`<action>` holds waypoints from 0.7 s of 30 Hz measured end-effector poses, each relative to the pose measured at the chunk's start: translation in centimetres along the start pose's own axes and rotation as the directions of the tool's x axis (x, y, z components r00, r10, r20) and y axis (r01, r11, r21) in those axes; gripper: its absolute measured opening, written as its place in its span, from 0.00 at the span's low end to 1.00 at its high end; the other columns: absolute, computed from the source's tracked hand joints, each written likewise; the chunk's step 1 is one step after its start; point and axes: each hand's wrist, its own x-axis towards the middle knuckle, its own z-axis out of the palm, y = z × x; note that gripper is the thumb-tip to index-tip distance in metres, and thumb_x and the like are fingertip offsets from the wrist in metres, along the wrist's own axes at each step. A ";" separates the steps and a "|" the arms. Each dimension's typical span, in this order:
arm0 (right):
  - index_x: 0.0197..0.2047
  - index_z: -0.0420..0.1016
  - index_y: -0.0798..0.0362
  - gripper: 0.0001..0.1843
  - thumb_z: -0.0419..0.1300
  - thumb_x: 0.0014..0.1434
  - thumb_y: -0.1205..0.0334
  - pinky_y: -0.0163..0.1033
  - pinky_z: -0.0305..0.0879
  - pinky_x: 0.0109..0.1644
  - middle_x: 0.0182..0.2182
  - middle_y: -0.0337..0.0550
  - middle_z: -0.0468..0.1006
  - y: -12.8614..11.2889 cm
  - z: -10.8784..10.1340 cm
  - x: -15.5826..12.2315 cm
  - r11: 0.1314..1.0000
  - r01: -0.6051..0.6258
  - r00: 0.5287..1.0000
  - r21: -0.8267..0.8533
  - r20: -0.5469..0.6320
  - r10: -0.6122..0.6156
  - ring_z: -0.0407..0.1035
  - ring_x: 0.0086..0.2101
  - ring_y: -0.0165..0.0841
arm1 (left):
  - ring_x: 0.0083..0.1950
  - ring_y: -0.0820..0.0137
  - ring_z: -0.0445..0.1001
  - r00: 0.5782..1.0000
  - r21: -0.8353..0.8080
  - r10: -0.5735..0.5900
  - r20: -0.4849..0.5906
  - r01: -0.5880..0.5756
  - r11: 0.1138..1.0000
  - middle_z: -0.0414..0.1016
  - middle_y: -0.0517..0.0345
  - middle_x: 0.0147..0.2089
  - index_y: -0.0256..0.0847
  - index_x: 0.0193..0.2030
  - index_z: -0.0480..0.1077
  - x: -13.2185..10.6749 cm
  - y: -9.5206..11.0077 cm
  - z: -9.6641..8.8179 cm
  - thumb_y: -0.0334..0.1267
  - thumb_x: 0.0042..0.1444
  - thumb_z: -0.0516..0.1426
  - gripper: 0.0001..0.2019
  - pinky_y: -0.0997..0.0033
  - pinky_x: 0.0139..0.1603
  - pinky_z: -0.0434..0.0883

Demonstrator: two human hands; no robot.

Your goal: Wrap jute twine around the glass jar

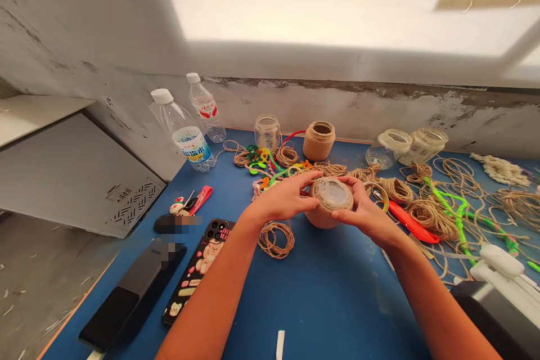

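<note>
A glass jar wrapped in brown twine (328,202) lies tipped on the blue table (320,298), its round clear base turned toward me. My left hand (283,200) grips it from the left, thumb and fingers curled against the rim. My right hand (366,214) clasps it from the right, fingers wrapped round the wound twine. A small loose coil of twine (276,239) rests on the table just below my left wrist.
Behind stand a finished twine-covered jar (319,140), bare glass jars (267,131) (422,145), two water bottles (185,136) (206,107), coloured pipe cleaners (265,164) and tangled twine (434,214). A red comb (411,224), phones (198,267) (135,292), keys (188,205) and a white tool (504,270) lie around.
</note>
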 end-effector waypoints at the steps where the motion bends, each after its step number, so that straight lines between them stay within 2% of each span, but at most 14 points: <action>1: 0.58 0.56 0.44 0.38 0.71 0.49 0.55 0.54 0.61 0.64 0.60 0.47 0.68 0.0 -0.1 0.0 1.000 0.000 1.000 -0.005 0.007 0.000 0.64 0.60 0.48 | 0.66 0.62 0.67 1.000 -0.010 0.005 0.007 -0.005 1.000 0.62 0.51 0.71 0.41 0.68 0.60 0.0 0.0 0.0 0.35 0.55 0.58 0.33 0.64 0.66 0.67; 6: 0.60 0.59 0.43 0.39 0.72 0.48 0.54 0.55 0.64 0.61 0.60 0.46 0.68 0.0 -0.9 -0.1 0.997 0.002 1.000 -0.076 0.010 -0.002 0.65 0.59 0.49 | 0.63 0.61 0.70 1.000 -0.041 0.005 0.010 -0.005 0.999 0.64 0.48 0.68 0.40 0.67 0.61 0.0 0.0 -0.1 0.37 0.54 0.61 0.33 0.63 0.63 0.69; 11: 0.64 0.59 0.38 0.43 0.72 0.49 0.53 0.57 0.60 0.65 0.64 0.45 0.64 0.1 -1.6 -0.1 0.996 0.026 1.000 -0.082 0.012 -0.026 0.61 0.62 0.49 | 0.61 0.60 0.71 0.999 0.021 0.019 -0.031 -0.018 1.000 0.65 0.50 0.68 0.44 0.67 0.61 -0.2 -0.1 -0.1 0.42 0.52 0.64 0.35 0.61 0.63 0.69; 15: 0.66 0.55 0.37 0.47 0.73 0.48 0.52 0.62 0.58 0.65 0.65 0.48 0.66 -0.3 -2.1 -0.1 0.999 0.047 0.999 -0.017 0.026 -0.046 0.62 0.62 0.50 | 0.67 0.57 0.63 0.997 0.115 0.022 -0.071 -0.014 0.993 0.59 0.48 0.71 0.42 0.70 0.57 -0.2 0.3 0.4 0.45 0.51 0.65 0.40 0.59 0.68 0.62; 18: 0.64 0.55 0.38 0.45 0.73 0.48 0.52 0.62 0.57 0.66 0.65 0.49 0.67 -0.6 -2.1 -0.1 0.998 0.038 0.999 0.040 0.034 -0.039 0.61 0.63 0.50 | 0.72 0.57 0.56 0.994 0.141 0.049 -0.096 -0.036 0.989 0.53 0.50 0.74 0.45 0.71 0.53 -0.2 0.7 0.9 0.45 0.52 0.64 0.42 0.60 0.70 0.59; 21: 0.63 0.57 0.39 0.42 0.72 0.49 0.52 0.59 0.57 0.67 0.66 0.47 0.66 -0.8 -1.9 -0.2 0.997 0.037 0.998 0.066 0.044 -0.040 0.59 0.65 0.48 | 0.72 0.59 0.56 0.994 0.154 0.059 -0.093 -0.044 0.987 0.53 0.51 0.74 0.46 0.72 0.52 -0.4 1.0 1.1 0.44 0.53 0.63 0.41 0.61 0.71 0.58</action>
